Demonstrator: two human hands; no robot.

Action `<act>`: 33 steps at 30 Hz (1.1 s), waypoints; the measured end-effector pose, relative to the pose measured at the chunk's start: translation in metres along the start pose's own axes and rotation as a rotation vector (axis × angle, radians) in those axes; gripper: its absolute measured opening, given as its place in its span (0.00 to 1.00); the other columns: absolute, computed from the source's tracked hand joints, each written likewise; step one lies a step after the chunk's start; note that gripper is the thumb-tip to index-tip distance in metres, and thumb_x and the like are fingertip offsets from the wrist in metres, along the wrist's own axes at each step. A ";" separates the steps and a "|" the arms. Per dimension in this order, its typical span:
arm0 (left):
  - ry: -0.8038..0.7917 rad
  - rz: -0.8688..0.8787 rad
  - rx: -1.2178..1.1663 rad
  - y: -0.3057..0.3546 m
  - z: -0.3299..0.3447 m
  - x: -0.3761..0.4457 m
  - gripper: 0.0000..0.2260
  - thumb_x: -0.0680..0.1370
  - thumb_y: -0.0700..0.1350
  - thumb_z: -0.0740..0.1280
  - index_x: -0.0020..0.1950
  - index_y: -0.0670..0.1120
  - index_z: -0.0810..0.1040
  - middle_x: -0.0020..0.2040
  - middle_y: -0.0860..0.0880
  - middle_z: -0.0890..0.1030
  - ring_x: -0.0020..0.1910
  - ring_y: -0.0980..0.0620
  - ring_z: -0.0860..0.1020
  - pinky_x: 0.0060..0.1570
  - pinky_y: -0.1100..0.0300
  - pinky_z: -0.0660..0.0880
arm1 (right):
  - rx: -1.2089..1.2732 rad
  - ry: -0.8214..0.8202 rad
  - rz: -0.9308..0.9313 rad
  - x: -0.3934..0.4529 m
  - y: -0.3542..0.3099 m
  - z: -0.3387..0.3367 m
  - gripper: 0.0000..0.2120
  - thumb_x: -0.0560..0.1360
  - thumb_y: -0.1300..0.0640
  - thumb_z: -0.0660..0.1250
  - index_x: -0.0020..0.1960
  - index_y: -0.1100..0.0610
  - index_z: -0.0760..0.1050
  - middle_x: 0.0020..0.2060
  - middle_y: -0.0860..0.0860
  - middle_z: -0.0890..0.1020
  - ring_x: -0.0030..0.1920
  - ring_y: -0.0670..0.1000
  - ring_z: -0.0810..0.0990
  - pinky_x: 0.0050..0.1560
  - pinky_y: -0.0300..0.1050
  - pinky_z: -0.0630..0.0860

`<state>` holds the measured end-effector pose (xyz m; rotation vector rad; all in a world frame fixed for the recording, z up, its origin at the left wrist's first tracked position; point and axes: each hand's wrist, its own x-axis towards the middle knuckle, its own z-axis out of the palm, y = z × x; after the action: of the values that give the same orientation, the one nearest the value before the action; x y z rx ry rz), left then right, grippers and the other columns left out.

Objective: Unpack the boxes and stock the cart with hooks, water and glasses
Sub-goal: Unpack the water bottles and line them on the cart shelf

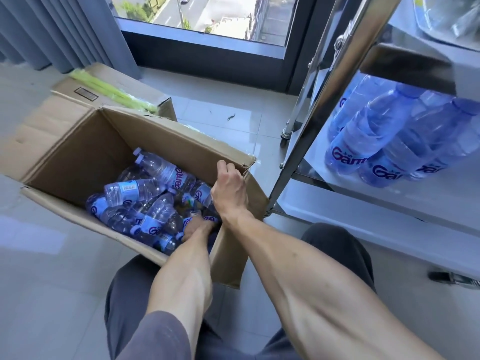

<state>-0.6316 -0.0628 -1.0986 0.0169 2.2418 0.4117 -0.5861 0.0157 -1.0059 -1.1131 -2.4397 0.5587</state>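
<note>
Left hand (193, 228) grips a slick, heavy blue-labelled plastic water bottle (166, 242) at six o'clock in the brown cardboard box (78, 141); right hand (230, 183) grips its three-o'clock rim; grasp bottles mid-body

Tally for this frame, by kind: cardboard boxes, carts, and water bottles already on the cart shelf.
Cardboard boxes: 2
Carts: 1
Water bottles on the cart shelf: at least 4; they overlap, so more may be hidden
Total: at least 7
</note>
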 end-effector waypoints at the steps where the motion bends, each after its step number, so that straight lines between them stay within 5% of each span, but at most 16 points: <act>1: 0.005 -0.029 -0.067 0.000 -0.002 -0.005 0.26 0.73 0.57 0.72 0.66 0.46 0.74 0.58 0.43 0.80 0.58 0.45 0.78 0.57 0.55 0.74 | 0.003 0.009 -0.003 0.000 0.000 0.000 0.13 0.67 0.71 0.62 0.50 0.60 0.73 0.42 0.58 0.78 0.42 0.60 0.79 0.39 0.52 0.75; 3: 0.007 -0.096 -0.271 0.000 -0.005 -0.015 0.23 0.69 0.53 0.76 0.57 0.42 0.77 0.52 0.42 0.82 0.53 0.45 0.81 0.52 0.58 0.76 | 0.024 0.023 -0.003 0.001 0.002 0.000 0.12 0.68 0.70 0.62 0.50 0.60 0.74 0.42 0.58 0.78 0.43 0.60 0.79 0.40 0.53 0.76; 6: -0.029 -0.188 -0.692 0.002 -0.016 -0.033 0.28 0.67 0.46 0.75 0.65 0.37 0.77 0.60 0.37 0.80 0.60 0.39 0.79 0.61 0.45 0.77 | 0.059 0.024 -0.003 0.001 0.003 -0.001 0.13 0.70 0.67 0.61 0.53 0.60 0.75 0.44 0.58 0.80 0.44 0.60 0.80 0.42 0.53 0.78; 14: 0.185 -0.182 -1.058 -0.005 -0.070 -0.079 0.33 0.64 0.49 0.77 0.64 0.38 0.71 0.58 0.38 0.79 0.52 0.41 0.81 0.54 0.45 0.80 | 0.430 -0.174 0.159 -0.003 0.015 -0.041 0.17 0.73 0.59 0.64 0.61 0.53 0.76 0.44 0.50 0.82 0.46 0.51 0.80 0.49 0.42 0.75; 17: 0.235 -0.105 -1.207 -0.007 -0.085 -0.097 0.29 0.63 0.49 0.78 0.58 0.39 0.71 0.54 0.38 0.80 0.46 0.43 0.81 0.51 0.47 0.81 | 0.597 -0.178 0.295 -0.012 0.012 -0.055 0.15 0.74 0.58 0.64 0.61 0.55 0.76 0.46 0.51 0.81 0.48 0.51 0.80 0.49 0.40 0.73; 20: 0.220 0.018 -1.346 -0.007 -0.093 -0.120 0.21 0.62 0.48 0.76 0.48 0.40 0.74 0.44 0.41 0.82 0.36 0.45 0.81 0.34 0.55 0.79 | 0.688 -0.099 0.345 -0.026 0.005 -0.066 0.12 0.75 0.57 0.65 0.57 0.55 0.78 0.46 0.50 0.82 0.45 0.48 0.80 0.45 0.39 0.73; 23: 0.167 0.163 -1.419 0.000 -0.092 -0.153 0.16 0.59 0.49 0.74 0.41 0.43 0.76 0.41 0.44 0.81 0.34 0.47 0.80 0.32 0.55 0.77 | 0.822 -0.059 0.383 -0.032 -0.006 -0.086 0.12 0.76 0.52 0.66 0.57 0.54 0.77 0.48 0.51 0.83 0.43 0.45 0.79 0.40 0.37 0.71; 28: 0.034 0.333 -1.494 0.013 -0.072 -0.214 0.15 0.57 0.50 0.71 0.40 0.46 0.79 0.32 0.51 0.82 0.31 0.51 0.80 0.33 0.59 0.75 | 0.945 -0.122 0.370 -0.024 -0.011 -0.136 0.26 0.74 0.40 0.63 0.66 0.55 0.72 0.58 0.55 0.79 0.56 0.54 0.80 0.59 0.52 0.76; 31: -0.100 0.433 -1.503 0.015 -0.053 -0.243 0.14 0.61 0.48 0.67 0.43 0.44 0.77 0.38 0.45 0.80 0.34 0.47 0.78 0.32 0.62 0.71 | 1.114 -0.167 0.369 -0.023 -0.012 -0.173 0.29 0.68 0.35 0.63 0.58 0.57 0.75 0.47 0.53 0.81 0.44 0.51 0.81 0.48 0.48 0.77; 33: -0.152 0.496 -1.501 0.016 -0.038 -0.261 0.09 0.64 0.45 0.65 0.40 0.43 0.76 0.36 0.43 0.77 0.30 0.46 0.76 0.28 0.64 0.68 | 1.211 -0.164 0.334 -0.027 -0.011 -0.192 0.20 0.69 0.38 0.66 0.48 0.55 0.76 0.38 0.51 0.79 0.37 0.50 0.79 0.42 0.44 0.76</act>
<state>-0.4918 -0.0970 -0.8767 -0.1750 1.2754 2.1270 -0.4790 0.0250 -0.8439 -0.8774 -1.4517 1.9134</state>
